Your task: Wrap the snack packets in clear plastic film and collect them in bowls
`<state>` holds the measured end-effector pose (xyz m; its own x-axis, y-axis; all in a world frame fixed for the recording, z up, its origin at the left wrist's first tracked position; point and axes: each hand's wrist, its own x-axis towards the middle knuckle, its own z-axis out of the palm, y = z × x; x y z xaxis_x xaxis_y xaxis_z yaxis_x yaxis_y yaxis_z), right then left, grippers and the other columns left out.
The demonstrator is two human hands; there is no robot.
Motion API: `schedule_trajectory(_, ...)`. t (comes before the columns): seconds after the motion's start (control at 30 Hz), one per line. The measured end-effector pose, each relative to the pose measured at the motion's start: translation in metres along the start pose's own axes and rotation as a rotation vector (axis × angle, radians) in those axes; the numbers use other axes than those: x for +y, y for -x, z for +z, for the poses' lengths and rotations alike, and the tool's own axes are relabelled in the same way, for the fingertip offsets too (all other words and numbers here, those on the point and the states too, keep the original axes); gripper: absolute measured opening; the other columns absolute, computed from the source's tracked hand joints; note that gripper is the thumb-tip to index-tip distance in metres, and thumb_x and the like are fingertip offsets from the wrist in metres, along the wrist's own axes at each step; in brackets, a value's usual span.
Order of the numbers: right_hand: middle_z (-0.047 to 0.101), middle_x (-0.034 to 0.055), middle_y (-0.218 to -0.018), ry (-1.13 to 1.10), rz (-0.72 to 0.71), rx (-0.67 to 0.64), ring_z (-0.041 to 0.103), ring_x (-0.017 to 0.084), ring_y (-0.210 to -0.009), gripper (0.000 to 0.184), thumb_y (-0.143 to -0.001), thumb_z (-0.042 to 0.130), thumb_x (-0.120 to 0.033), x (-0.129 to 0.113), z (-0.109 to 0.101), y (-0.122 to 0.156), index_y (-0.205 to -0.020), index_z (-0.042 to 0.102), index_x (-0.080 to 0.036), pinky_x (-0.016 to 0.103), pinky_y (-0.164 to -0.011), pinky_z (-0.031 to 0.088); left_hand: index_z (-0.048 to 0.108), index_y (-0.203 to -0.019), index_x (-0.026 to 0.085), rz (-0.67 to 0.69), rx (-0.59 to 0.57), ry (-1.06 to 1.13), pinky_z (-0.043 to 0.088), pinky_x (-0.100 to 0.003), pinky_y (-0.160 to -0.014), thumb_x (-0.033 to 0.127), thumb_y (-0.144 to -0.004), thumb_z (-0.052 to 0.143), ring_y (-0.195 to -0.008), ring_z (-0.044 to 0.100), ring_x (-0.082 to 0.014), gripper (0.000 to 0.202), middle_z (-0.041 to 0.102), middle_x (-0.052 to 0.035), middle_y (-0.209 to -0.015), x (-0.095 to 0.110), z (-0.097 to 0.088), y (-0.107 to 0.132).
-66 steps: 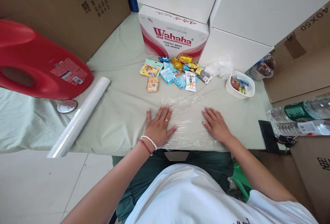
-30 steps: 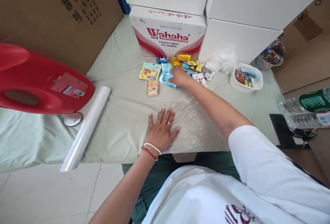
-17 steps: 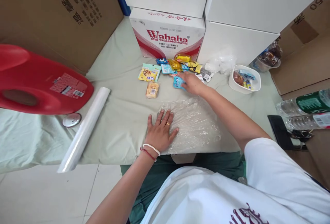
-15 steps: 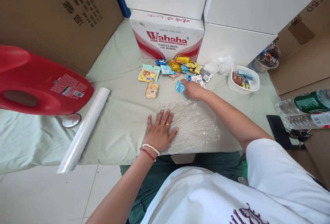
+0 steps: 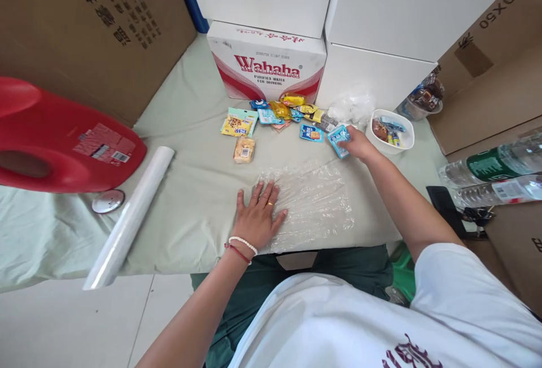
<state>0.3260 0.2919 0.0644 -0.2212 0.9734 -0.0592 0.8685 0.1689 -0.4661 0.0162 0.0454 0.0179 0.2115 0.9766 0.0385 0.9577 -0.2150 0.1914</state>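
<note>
My left hand [image 5: 256,215] lies flat with fingers spread on the left edge of a sheet of clear plastic wrap [image 5: 315,207]. Fingers closed, my right hand [image 5: 359,145] grips a light blue snack packet [image 5: 337,141] just left of a white plastic bowl [image 5: 392,147]. Left of that packet, a darker blue packet [image 5: 311,133] rests on the cloth. Behind is a pile of small snacks, among them a yellow wrapped snack [image 5: 293,99]. A yellow and green packet [image 5: 237,124] and a clear-wrapped cracker pack [image 5: 244,149] lie to the left.
A roll of plastic wrap [image 5: 131,215], a round lid-like disc [image 5: 108,201] and a big red jug [image 5: 63,136] stand or lie at left. A Wahaha carton [image 5: 269,63] is at the back. Crumpled clear plastic [image 5: 351,107] and plastic bottles [image 5: 503,162] are on the right.
My right hand has moved right, towards the bowl, carrying the light blue packet. The white packet beside it no longer shows; the darker blue packet is now uncovered. My left hand has stayed put.
</note>
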Motion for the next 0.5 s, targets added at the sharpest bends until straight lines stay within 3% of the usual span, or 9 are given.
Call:
schedule_trajectory(0.1, 0.07, 0.0112, -0.117, -0.035, -0.085, -0.052, 0.064, 0.027, -0.104, 0.044, -0.089, 0.062, -0.032, -0.02, 0.003, -0.023, -0.13, 0.056, -0.016, 0.04, -0.094, 0.054, 0.032, -0.164, 0.023, 0.002, 0.005, -0.004, 0.009, -0.072, -0.125, 0.055, -0.104, 0.031, -0.159, 0.028, -0.0335, 0.068, 0.032, -0.0115, -0.169, 0.0, 0.0, 0.0)
schedule_trajectory(0.2, 0.065, 0.017, -0.133, 0.142, -0.201, -0.178, 0.062, 0.03, -0.118, 0.051, -0.088, 0.066, -0.027, -0.051, 0.014, -0.053, -0.136, 0.055, -0.014, 0.042, -0.103, 0.049, 0.032, -0.164, 0.023, 0.0, 0.002, -0.006, 0.009, -0.072, -0.125, 0.055, -0.104, 0.032, -0.158, 0.029, -0.0343, 0.067, 0.033, -0.0118, -0.169, 0.001, -0.001, 0.0)
schedule_trajectory(0.33, 0.065, 0.0203, -0.135, 0.379, -0.148, -0.335, 0.065, 0.032, -0.115, 0.059, -0.079, 0.077, -0.024, -0.073, 0.024, -0.084, -0.134, 0.059, -0.013, 0.039, -0.098, 0.052, 0.033, -0.164, 0.024, -0.007, 0.002, -0.01, 0.009, -0.071, -0.126, 0.054, -0.104, 0.032, -0.158, 0.03, -0.0337, 0.067, 0.034, -0.0119, -0.169, 0.002, -0.002, -0.001)
schedule_trajectory(0.5, 0.07, 0.0207, -0.121, 0.458, -0.045, -0.328, 0.068, 0.035, -0.108, 0.064, -0.072, 0.087, -0.032, -0.072, 0.023, -0.091, -0.128, 0.064, -0.011, 0.041, -0.092, 0.055, 0.034, -0.163, 0.025, -0.002, 0.007, -0.003, 0.009, -0.071, -0.126, 0.054, -0.104, 0.032, -0.158, 0.029, -0.0335, 0.066, 0.033, -0.0107, -0.169, 0.001, -0.001, 0.0)
